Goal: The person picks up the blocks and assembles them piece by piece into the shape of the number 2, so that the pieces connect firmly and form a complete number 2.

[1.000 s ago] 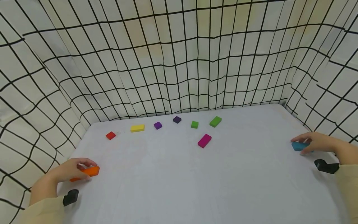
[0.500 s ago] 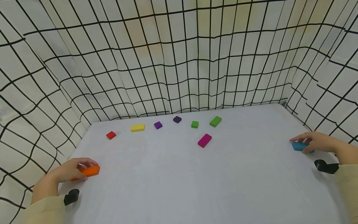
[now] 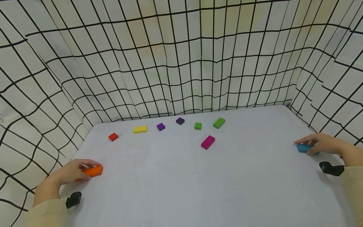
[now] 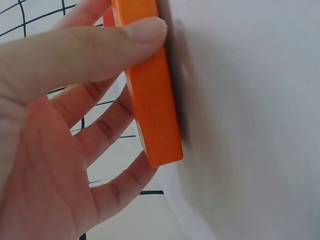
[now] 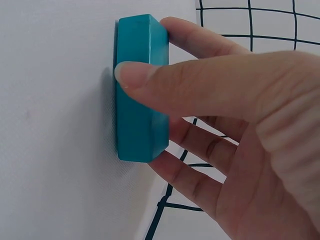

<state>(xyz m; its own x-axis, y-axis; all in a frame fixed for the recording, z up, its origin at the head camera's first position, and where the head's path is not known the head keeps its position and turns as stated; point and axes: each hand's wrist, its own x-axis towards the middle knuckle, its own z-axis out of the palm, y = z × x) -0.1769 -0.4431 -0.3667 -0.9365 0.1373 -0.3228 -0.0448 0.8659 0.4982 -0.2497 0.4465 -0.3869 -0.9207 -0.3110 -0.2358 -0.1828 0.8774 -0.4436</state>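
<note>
At the table's left side, my left hand (image 3: pixel 75 170) pinches an orange rectangular block (image 3: pixel 95 171) between thumb and fingers. The left wrist view shows the thumb across the near face of that orange block (image 4: pixel 156 110), with the fingers on its other side. Far to the right, my right hand (image 3: pixel 323 144) holds a blue block (image 3: pixel 302 148) low at the table. In the right wrist view, the thumb lies over one long face of the blue block (image 5: pixel 134 125), fingers behind it; its long edge lies along the white surface.
Along the back of the white table (image 3: pixel 181 183) lie a red block (image 3: pixel 113 136), a yellow block (image 3: pixel 140 129), a purple block (image 3: pixel 160 126), a dark purple block (image 3: pixel 180 120) and two green blocks (image 3: pixel 198 126). A magenta block (image 3: pixel 208 142) lies nearer. Black-gridded white curtains (image 3: pixel 184 63) enclose the table.
My left hand and the orange block have shifted slightly right and away from me. The right hand stays nearly in place, its thumb a little further right along the blue block.
</note>
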